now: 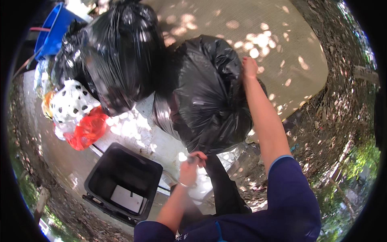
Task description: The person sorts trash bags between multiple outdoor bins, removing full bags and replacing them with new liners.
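Observation:
A full black plastic garbage bag [208, 99] stands in front of me, its film gathered into creases. At the near edge of this bag, my left hand [192, 166] is curled around a bit of dark plastic. My right hand [250, 68] reaches out to the bag's far right side, fingers closed on its film. A second large black garbage bag [121, 57] stands to the left, close against the first. Below it, an open black plastic bin [105, 163] has a white flat piece [127, 198] in its bottom.
At left lie a white plastic bag with black spots [72, 101] and a red plastic bag [87, 128]. A blue bucket [56, 30] stands behind them. A large tan panel with rounded corners [296, 57] lies beyond the bags. Leaf-strewn soil [332, 99] borders the right side.

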`<state>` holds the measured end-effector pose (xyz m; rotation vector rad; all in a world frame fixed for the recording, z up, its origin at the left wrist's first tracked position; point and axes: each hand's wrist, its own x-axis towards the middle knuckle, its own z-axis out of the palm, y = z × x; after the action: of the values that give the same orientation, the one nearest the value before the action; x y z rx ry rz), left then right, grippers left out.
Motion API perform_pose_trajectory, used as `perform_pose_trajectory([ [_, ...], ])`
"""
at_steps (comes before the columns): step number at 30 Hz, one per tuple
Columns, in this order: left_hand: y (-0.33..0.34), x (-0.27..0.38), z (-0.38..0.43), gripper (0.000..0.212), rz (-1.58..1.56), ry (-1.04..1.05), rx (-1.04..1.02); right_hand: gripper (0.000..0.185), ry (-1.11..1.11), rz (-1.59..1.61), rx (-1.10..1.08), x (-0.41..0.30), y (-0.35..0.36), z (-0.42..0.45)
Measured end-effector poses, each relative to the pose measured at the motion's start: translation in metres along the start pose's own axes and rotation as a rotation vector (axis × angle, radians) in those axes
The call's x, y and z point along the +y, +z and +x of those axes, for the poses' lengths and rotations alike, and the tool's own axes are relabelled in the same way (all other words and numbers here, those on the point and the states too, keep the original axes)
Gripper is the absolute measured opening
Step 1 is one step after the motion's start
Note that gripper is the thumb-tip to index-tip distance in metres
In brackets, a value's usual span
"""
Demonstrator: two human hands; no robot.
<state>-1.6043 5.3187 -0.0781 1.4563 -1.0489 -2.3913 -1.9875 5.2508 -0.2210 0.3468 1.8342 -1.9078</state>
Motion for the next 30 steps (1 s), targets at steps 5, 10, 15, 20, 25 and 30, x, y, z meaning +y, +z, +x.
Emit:
perform_pose_trajectory([
  [5, 0.027, 0.096, 0.063, 0.028, -0.312, 0.349, 0.062, 0.015, 0.053, 0.616, -0.441, -0.101, -0.097, -0.103],
  [10, 0.133, 0.178, 0.076, 0.033, 0.763, 0.549, -0.419, 0.012, -0.381, 0.088, -0.711, -0.127, -0.102, -0.213],
  [15, 0.141, 0.154, 0.102, 0.044, 1.397, 0.762, -0.374, 0.008, -0.932, -0.452, -0.663, -0.127, -0.073, -0.232],
  [20, 0.126, 0.148, 0.107, 0.032, 1.478, 0.892, -0.542, 0.041, -0.327, -0.220, -0.897, -0.147, -0.081, -0.200],
  [25, 0.123, 0.146, 0.109, 0.029, 1.450, 0.799, -0.657, 0.013, -0.402, -0.567, -0.818, -0.139, -0.082, -0.169],
  [30, 0.121, 0.155, 0.114, 0.029, 0.539, -0.065, -0.443, 0.011, -0.463, -0.713, -0.657, -0.133, -0.114, -0.169],
])
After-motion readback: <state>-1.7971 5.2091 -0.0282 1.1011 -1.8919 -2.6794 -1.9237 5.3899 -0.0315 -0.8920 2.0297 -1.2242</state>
